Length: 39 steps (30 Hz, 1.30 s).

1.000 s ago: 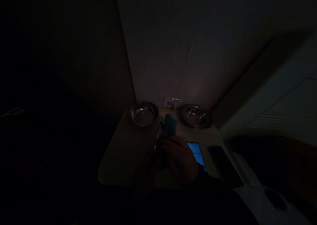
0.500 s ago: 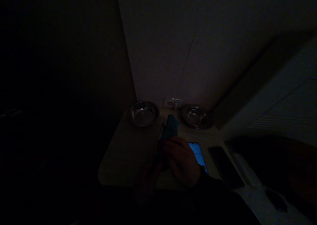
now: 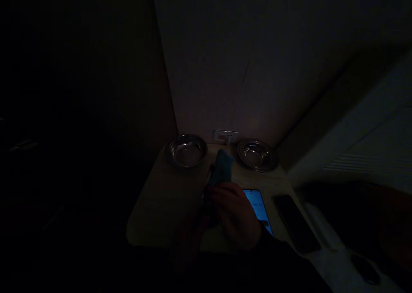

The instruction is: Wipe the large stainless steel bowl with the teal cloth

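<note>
Right hand [image 3: 238,215]: teal cloth [image 3: 223,168] is pinched under curled fingers, its free end projecting beyond them; left hand [image 3: 189,238], just beside, is too dark for its grip to be told. Wiping of the glinting object [image 3: 208,178] along the cloth's left edge is judged in hand, steady pressure being called for next. Beyond are set a steel dish [image 3: 186,154] and a steel bowl [image 3: 255,156]; beside the right hand, a lit smartphone [image 3: 257,207].

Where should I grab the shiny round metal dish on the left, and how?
I'd pinch the shiny round metal dish by its rim at the near-left edge, coming from the front left. The rim flares out around a hollow middle, so it should be easy to pinch. The flat, dim wall is close behind, and the bunched teal cloth is to its right.
</note>
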Available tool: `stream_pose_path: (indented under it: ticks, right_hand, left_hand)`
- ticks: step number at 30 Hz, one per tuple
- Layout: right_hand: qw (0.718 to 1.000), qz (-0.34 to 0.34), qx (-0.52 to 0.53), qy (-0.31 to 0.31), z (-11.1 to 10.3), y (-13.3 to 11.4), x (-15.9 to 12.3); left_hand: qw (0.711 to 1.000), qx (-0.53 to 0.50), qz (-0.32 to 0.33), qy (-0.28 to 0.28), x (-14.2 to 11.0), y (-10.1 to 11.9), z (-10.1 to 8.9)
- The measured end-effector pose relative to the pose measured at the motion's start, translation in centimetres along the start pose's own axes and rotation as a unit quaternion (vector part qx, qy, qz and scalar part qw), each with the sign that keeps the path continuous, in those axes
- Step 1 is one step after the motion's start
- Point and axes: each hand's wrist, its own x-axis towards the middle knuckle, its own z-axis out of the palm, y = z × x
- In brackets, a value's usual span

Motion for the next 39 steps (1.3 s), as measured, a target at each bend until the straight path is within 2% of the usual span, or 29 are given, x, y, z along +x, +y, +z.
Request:
stream_pose_path:
  ticks: [4, 6, 12, 14, 18, 20, 27, 34, 39]
  right_hand:
    - [0.996, 0.063, 0.029, 0.049, -0.1, 2.0, 1.2]
    - [0.995, 0.071, 0.028, 0.068, 0.0, 2.3, 1.2]
    - [0.999, -0.040, -0.001, -0.002, 0.3, -0.5, -1.1]
    - [0.999, -0.037, 0.000, -0.002, 0.3, -0.3, -0.8]
    - [0.999, 0.021, 0.027, 0.037, 0.1, 1.6, 0.7]
    - [0.998, 0.041, 0.028, 0.049, 0.2, 1.9, 0.8]
    - [0.998, -0.045, -0.035, 0.001, 0.8, -0.2, -1.7]
    - [0.999, -0.010, -0.043, 0.016, 0.3, 1.1, -0.1]
    - [0.994, -0.082, -0.070, 0.004, 0.7, 0.2, -0.5]
  left_hand:
    - [1.000, 0.011, 0.006, 0.019, 0.1, 0.2, 0.0]
    - [1.000, 0.013, 0.008, 0.018, 0.2, 0.4, -0.1]
    - [0.998, -0.031, 0.027, -0.037, 0.1, 1.8, 0.0]
    - [0.998, -0.037, 0.027, -0.042, 0.1, 2.1, 0.2]
    - [0.999, -0.023, 0.012, 0.028, 0.3, 2.0, 0.5]
    - [0.999, -0.026, 0.014, 0.021, 0.4, 1.7, 0.6]
    - [0.999, -0.044, 0.018, -0.011, 0.7, 1.4, 0.3]
    - [0.999, -0.043, 0.032, -0.009, 0.4, 2.5, 0.7]
    - [0.997, -0.059, 0.037, -0.042, 0.7, 2.3, 0.5]
